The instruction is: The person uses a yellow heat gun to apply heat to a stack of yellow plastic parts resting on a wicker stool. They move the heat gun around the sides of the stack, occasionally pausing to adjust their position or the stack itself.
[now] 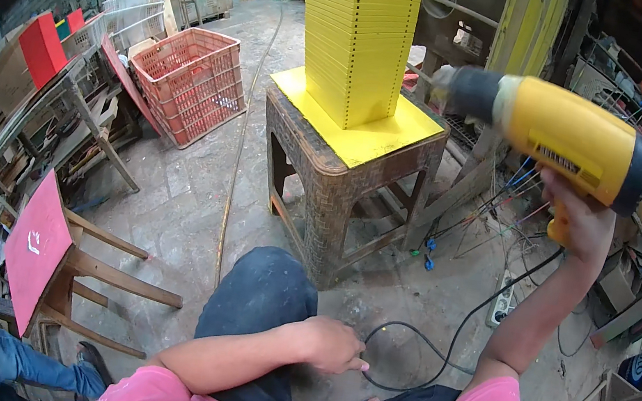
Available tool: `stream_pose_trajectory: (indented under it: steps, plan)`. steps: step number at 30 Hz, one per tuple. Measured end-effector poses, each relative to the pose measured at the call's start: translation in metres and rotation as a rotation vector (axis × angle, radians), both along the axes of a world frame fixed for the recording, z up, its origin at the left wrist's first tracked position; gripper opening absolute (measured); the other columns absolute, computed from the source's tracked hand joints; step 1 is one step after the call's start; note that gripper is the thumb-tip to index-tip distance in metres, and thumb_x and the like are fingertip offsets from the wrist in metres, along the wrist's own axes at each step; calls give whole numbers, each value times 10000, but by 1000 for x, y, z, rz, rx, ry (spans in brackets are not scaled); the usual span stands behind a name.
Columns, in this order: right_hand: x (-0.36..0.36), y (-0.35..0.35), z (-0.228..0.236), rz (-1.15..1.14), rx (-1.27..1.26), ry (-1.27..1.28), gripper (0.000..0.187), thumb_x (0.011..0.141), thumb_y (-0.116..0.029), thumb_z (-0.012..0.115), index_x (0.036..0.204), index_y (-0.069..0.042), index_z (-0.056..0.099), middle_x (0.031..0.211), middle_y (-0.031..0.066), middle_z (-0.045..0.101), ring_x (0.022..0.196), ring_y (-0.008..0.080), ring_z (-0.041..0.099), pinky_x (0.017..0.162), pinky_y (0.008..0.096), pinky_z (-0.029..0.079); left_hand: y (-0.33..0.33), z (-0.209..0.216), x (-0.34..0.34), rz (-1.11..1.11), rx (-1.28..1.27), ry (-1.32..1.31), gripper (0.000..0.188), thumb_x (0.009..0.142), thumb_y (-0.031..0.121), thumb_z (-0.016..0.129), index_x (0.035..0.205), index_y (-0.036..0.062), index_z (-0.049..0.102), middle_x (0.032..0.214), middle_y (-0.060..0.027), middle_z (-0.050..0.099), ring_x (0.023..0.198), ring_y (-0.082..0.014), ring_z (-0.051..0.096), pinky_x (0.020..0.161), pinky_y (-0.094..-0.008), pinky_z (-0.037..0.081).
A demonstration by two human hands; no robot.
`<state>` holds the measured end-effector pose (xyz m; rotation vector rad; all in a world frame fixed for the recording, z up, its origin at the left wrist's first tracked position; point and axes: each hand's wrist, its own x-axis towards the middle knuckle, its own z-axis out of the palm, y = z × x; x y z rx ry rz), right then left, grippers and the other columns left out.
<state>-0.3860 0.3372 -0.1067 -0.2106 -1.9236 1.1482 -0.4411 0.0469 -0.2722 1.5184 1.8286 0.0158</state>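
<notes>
My right hand (580,214) is raised on the right, wrapped round the handle of a yellow heat gun (576,131) with a black collar and rear end. Its nozzle points left, beside a tall stack of yellow sheets (353,43) with dark dots along the corners. That stack stands on a wider yellow sheet (396,141) on top of a brown stool (338,195). My left hand (332,347) hangs loosely past my knee, fingers loosely bent and a little apart, with nothing visible in them. A black cord (468,326) runs from the heat gun and loops close to the left fingers.
A red plastic crate (189,85) stands at the far left. Nearer lies a tipped stool with a pink top (39,254), close to another person's jeans-clad leg (35,361). A power strip (502,301) lies on the floor at right; a hose (239,155) crosses the floor.
</notes>
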Motion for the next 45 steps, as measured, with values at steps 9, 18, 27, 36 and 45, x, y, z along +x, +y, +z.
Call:
stream_pose_trajectory:
  steps: [9, 18, 27, 36, 45]
  plan:
    - [-3, -7, -1, 31, -4, -47, 407, 685, -21, 823, 1056, -2, 656, 958, 54, 692, 821, 121, 644, 687, 254, 527, -2, -3, 1, -12, -1, -3, 540, 981, 466, 351, 1187, 20, 576, 1059, -243, 623, 1056, -406, 570, 925, -471, 441]
    - [11, -2, 5, 201, 5, -121, 400, 660, 33, 801, 1030, 4, 652, 926, 73, 688, 790, 152, 659, 663, 275, 536, -1, -1, 3, -19, -3, 3, 544, 980, 468, 356, 1214, 24, 564, 1083, -240, 614, 1058, -406, 570, 926, -466, 444]
    - [-5, 10, -1, -54, -5, 6, 379, 680, -27, 824, 1024, -6, 667, 905, 57, 692, 738, 103, 618, 613, 248, 488, -1, -5, 2, -4, -12, 6, 532, 975, 464, 367, 1168, 18, 581, 1077, -243, 612, 1051, -401, 574, 918, -471, 448]
    - [17, 6, -3, 257, 21, -79, 485, 587, 76, 810, 1036, -9, 648, 930, 82, 688, 810, 186, 669, 707, 326, 554, -2, -1, 6, 2, 15, 24, 493, 973, 441, 387, 1127, 18, 589, 1045, -235, 626, 1037, -408, 578, 907, -478, 447]
    - [-2, 2, 1, -129, 80, 9, 409, 677, -17, 831, 1051, 2, 667, 972, 69, 693, 861, 125, 644, 752, 264, 518, -4, -5, 4, 9, -10, 26, 501, 970, 442, 387, 1158, 26, 592, 1034, -232, 634, 1036, -398, 584, 902, -474, 453]
